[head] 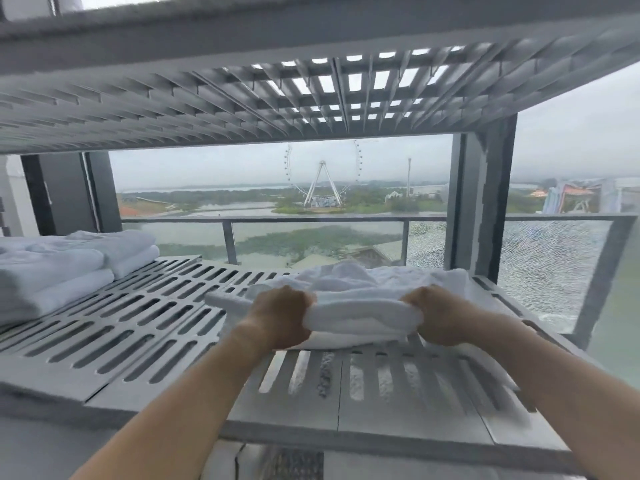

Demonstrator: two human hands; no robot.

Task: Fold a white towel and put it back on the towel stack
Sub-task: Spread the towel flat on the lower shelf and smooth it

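1. A towel stack [62,268] lies at the left end of the slatted shelf [145,317].
2. The left hand [280,317] grips the left end of the folded white towel [360,313], with the fingers curled round it.
3. The white towel rests on the shelf's right part, well apart from the towel stack.
4. The right hand [440,315] grips its right end likewise.

The white towel [360,315] is folded into a thick, flat bundle lying crosswise at the front right of the slotted shelf [138,317]. The left hand [280,317] and right hand [440,317] grip its two ends. The towel stack [69,268], made of neatly folded white towels, sits at the shelf's far left, well apart.
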